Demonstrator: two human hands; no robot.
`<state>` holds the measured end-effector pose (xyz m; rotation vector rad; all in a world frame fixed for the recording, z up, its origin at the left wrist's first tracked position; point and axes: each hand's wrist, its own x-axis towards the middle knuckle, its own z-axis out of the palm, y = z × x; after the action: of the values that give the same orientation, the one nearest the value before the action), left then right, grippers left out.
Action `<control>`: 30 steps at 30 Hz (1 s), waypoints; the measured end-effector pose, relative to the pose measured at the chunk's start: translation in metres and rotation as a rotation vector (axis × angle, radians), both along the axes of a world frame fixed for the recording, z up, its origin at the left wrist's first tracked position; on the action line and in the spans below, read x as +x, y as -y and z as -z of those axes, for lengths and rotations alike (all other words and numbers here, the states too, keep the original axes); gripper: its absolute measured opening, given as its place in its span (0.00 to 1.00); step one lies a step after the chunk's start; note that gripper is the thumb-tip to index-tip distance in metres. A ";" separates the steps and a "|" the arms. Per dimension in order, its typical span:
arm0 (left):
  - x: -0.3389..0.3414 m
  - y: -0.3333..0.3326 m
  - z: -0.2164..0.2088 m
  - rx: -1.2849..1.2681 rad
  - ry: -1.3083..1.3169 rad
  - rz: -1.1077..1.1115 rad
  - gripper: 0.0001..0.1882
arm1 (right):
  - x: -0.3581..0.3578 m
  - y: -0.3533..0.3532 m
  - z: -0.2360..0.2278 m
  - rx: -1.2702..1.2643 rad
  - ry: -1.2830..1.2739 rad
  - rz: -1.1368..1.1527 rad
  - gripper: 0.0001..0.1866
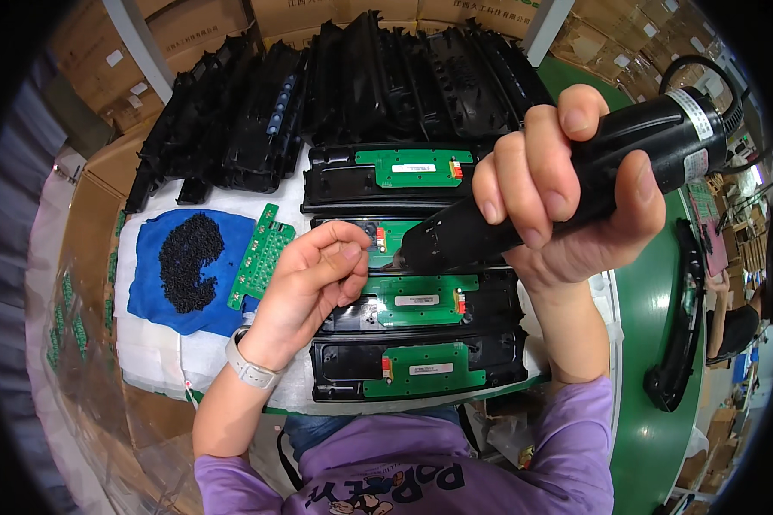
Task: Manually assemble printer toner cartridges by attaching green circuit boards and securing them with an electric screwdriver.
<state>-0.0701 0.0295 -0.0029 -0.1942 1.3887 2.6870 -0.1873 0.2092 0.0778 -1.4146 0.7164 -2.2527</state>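
Observation:
My right hand [567,184] is wrapped around a thick black electric screwdriver [661,142] with a cord at its back end. The tool tilts down to the left, and its tip is over a green circuit board [400,233] in a black plastic housing. Beside that tip, my left hand [309,283] is closed, thumb and fingers pinched together; anything between them is hidden or too small to see. More black housings [508,350] with green boards lie in a stack of rows above and below. The screwdriver covers part of the second row.
Small black screws [189,266] are heaped on a blue cloth [146,287] at left, next to a loose green circuit board [262,257]. Black plastic housings [352,81] are piled at the back. A long black part [680,326] lies on the green surface at right. Another person [734,330] is at far right.

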 end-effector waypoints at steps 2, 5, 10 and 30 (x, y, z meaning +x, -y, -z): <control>0.001 0.002 0.000 -0.017 0.002 0.006 0.08 | 0.000 0.002 0.002 -0.033 -0.004 0.026 0.20; 0.003 0.003 0.000 -0.045 -0.025 0.025 0.09 | 0.002 0.003 0.004 -0.034 0.015 0.063 0.20; 0.004 0.002 0.000 -0.204 -0.037 0.004 0.07 | 0.004 0.004 0.005 -0.034 0.052 0.102 0.20; 0.003 0.002 0.001 -0.176 -0.065 0.066 0.07 | 0.010 0.008 0.011 -0.034 0.201 0.155 0.21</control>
<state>-0.0675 0.0271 -0.0042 -0.0746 1.6210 2.5400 -0.1773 0.2015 0.0667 -1.1605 0.7463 -2.4930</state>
